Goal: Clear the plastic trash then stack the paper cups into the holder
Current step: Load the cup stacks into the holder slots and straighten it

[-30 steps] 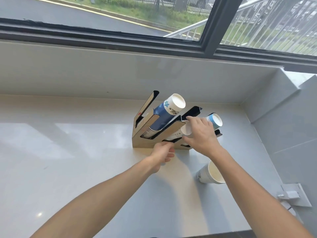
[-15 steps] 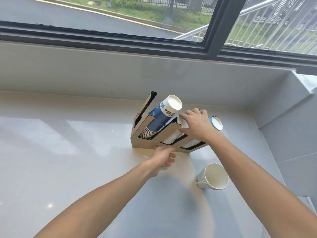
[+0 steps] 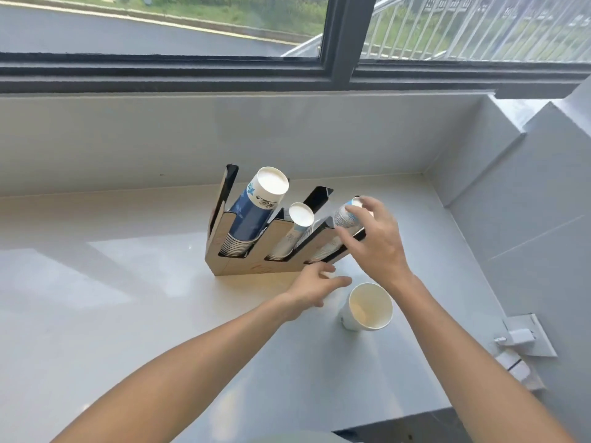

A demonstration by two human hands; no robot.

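Daylight is washing the pale counter [image 3: 112,282] under the window [image 3: 160,27]; right hand [image 3: 374,247] is loosely cupping the holder's [image 3: 256,270] rightmost cup stack [image 3: 347,219], left hand [image 3: 315,287] is hovering open, empty.

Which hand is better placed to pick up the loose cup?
Left, probably. The left hand is open and free beside the loose cup; the right hand is at the holder.

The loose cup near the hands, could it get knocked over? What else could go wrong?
Maybe. The loose cup stands on the counter right between both wrists, so a forearm could tip it. The right hand is spread over the right stack; a bump might shove that stack crooked. The holder leans, and the left hand looks open beside it, so it could slide.
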